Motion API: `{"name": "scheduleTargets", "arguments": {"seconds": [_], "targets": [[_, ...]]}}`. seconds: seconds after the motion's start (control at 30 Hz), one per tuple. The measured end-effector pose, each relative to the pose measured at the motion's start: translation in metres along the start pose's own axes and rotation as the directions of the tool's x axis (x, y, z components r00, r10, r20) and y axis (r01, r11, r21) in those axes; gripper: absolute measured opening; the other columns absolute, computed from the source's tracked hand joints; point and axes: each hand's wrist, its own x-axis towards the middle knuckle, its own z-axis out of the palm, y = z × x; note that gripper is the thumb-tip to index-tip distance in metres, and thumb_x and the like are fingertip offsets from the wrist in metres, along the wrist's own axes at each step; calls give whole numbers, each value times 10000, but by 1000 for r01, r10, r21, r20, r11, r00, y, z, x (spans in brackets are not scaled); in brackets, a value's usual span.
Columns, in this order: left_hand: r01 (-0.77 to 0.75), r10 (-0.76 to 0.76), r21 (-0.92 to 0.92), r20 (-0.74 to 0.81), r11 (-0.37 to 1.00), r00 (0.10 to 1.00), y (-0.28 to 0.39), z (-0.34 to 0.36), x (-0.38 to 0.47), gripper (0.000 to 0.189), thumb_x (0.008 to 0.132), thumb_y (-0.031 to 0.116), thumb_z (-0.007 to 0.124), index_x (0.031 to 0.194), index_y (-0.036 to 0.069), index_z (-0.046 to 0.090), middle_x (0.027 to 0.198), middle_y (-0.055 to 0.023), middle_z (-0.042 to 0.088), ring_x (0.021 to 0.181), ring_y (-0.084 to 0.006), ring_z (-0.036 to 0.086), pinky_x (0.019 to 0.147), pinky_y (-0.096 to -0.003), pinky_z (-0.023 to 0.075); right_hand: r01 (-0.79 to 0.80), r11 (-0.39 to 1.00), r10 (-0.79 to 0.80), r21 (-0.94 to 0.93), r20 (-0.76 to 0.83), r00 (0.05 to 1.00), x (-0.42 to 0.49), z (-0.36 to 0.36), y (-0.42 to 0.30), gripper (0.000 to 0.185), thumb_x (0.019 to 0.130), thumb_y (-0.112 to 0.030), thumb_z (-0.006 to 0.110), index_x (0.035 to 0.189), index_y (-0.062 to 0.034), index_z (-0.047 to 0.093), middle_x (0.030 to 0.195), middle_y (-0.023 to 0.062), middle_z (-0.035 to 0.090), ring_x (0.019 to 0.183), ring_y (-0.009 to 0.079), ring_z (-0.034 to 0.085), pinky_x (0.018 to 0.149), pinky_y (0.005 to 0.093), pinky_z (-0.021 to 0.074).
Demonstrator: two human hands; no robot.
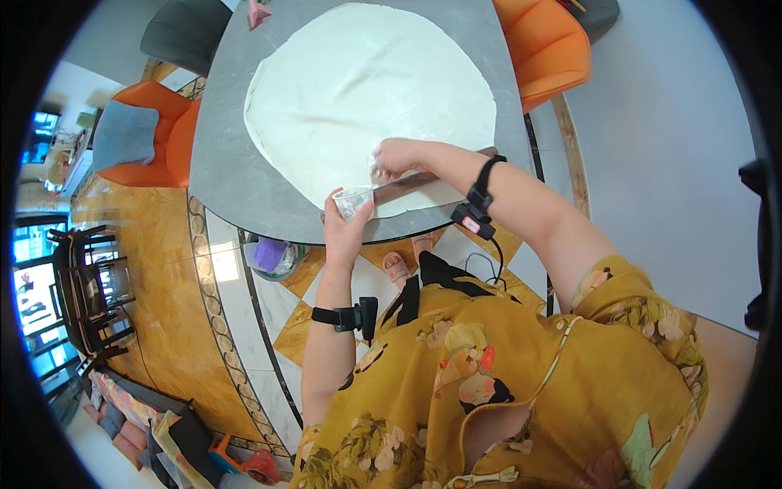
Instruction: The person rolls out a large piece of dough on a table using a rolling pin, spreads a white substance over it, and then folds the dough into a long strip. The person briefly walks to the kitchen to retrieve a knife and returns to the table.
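Observation:
A large, thin sheet of rolled dough [366,79] covers much of the grey table [223,122]. My left hand [346,229] grips a small clear plastic cup [354,202] with white powder on its inside, held at the near edge of the dough. Just above and to the right, my right hand [396,158] is over the dough with its fingers curled downward; whether powder is between them I cannot tell. A dark wooden rolling pin [406,186] lies across the near part of the dough, partly hidden under my right forearm and behind the cup.
Orange chairs [177,143] [544,55] stand at both sides of the table, one with a blue-grey cushion [125,134]. A pink object [258,13] rests at the table's far left. Below the near left edge is a bin [278,260] with a purple item in it.

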Motion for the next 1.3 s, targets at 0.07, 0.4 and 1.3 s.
{"name": "scheduleTargets", "arguments": {"seconds": [0.07, 0.4, 1.3], "targets": [[24, -23, 64, -19, 998, 1000, -1, -2, 0, 771, 876, 270, 851, 1455, -25, 435, 1261, -154, 639, 1147, -209, 624, 986, -338, 510, 126, 962, -108, -244, 87, 990, 30, 8, -18, 151, 920, -64, 640, 992, -4, 759, 875, 97, 707, 728, 155, 635, 621, 302, 530], [159, -158, 13, -39, 987, 987, 0, -6, 11, 744, 879, 267, 836, 1442, -37, 457, 1266, -166, 626, 1132, -223, 629, 960, -347, 525, 30, 797, 92, 603, -171, 981, 77, -85, -72, 164, 968, -36, 559, 1059, -42, 696, 1003, 54, 696, 804, 130, 659, 702, 276, 576], [207, -191, 132, -123, 969, 974, 17, 2, 8, 710, 890, 212, 822, 1441, -43, 455, 1254, -166, 636, 1118, -222, 637, 946, -347, 530, -143, 401, -300, -905, -277, 913, 194, -129, -61, 752, 1044, -626, 380, 1678, -243, 244, 1762, 98, 143, 1612, 397, 116, 1287, 594, 107]]}}
